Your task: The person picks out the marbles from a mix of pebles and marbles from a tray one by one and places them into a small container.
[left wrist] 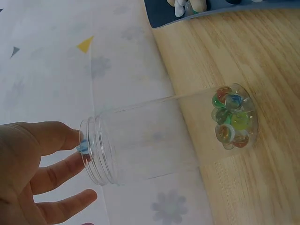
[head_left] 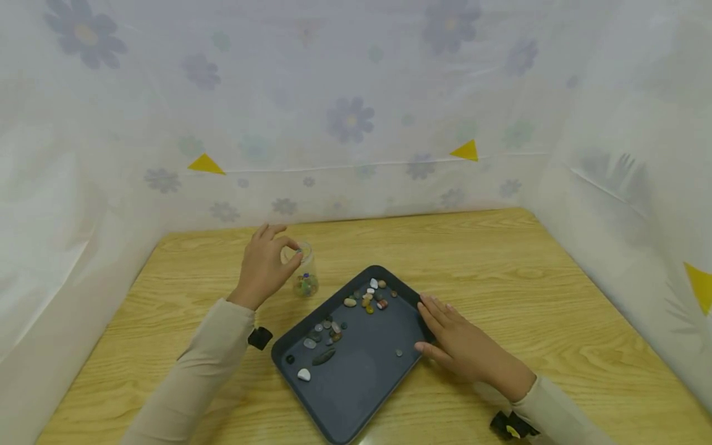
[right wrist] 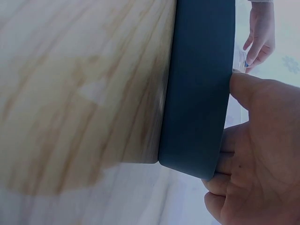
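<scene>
My left hand (head_left: 261, 266) pinches a blue glass marble (left wrist: 83, 146) between thumb and finger, right at the mouth of a clear jar (left wrist: 150, 136). The jar stands upright on the table, beside the tray's upper left side. Several coloured glass marbles (left wrist: 240, 120) lie at its bottom. My right hand (head_left: 458, 337) rests on the right-hand rim of a dark tray (head_left: 361, 386), fingers laid out straight. Pebbles lie in the tray in two loose groups, including a white stone (head_left: 303, 374) and a long dark stone (head_left: 324, 356). One small clear piece (head_left: 398, 353) sits apart, near the right hand.
The wooden table (head_left: 528, 278) extends to both sides of the tray. White flower-patterned sheeting (head_left: 350, 74) encloses the back and sides, with yellow triangles (head_left: 466, 151) on it. Black straps (head_left: 259, 338) show at the wrists.
</scene>
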A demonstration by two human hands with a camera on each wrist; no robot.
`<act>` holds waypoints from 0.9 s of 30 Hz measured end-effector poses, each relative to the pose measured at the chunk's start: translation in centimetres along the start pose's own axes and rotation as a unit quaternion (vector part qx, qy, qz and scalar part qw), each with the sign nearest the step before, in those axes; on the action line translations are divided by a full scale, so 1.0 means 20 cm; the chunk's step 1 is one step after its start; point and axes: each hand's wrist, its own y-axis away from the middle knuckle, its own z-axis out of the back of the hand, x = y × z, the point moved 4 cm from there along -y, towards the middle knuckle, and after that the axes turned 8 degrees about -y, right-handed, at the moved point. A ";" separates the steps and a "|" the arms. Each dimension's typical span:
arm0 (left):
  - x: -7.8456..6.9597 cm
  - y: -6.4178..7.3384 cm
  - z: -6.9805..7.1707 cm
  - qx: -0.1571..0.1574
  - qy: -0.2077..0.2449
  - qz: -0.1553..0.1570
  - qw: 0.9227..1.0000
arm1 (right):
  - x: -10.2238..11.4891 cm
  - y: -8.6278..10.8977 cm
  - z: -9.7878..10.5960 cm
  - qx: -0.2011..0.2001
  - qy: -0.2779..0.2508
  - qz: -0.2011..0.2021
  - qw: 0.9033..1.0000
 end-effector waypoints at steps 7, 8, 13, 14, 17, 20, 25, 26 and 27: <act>0.00 0.01 0.00 0.002 0.008 0.003 1.000 | 0.00 0.00 0.00 0.001 -0.002 -0.002 1.000; 0.00 0.01 0.00 0.004 0.007 0.004 1.000 | 0.00 0.00 0.00 0.001 -0.003 -0.002 1.000; 0.00 0.02 -0.01 0.010 0.007 0.008 1.000 | 0.01 0.00 0.00 0.000 -0.004 -0.001 1.000; 0.01 0.02 -0.01 0.011 0.006 0.008 1.000 | 0.01 0.00 0.00 0.001 -0.005 -0.001 1.000; 0.01 0.02 -0.01 0.013 0.006 0.010 1.000 | 0.01 0.00 0.00 0.002 -0.006 -0.003 1.000; 0.01 0.02 -0.01 0.014 0.004 0.010 1.000 | 0.01 0.00 0.00 0.003 -0.007 -0.004 1.000; 0.01 0.02 -0.01 0.013 0.004 0.006 1.000 | 0.01 0.00 0.00 0.001 -0.006 -0.002 1.000; 0.01 0.02 -0.02 0.013 0.004 0.005 1.000 | 0.01 0.00 0.00 0.000 -0.005 -0.001 1.000; 0.01 0.02 -0.01 0.012 0.004 0.003 1.000 | 0.01 0.00 0.00 0.000 -0.005 -0.001 1.000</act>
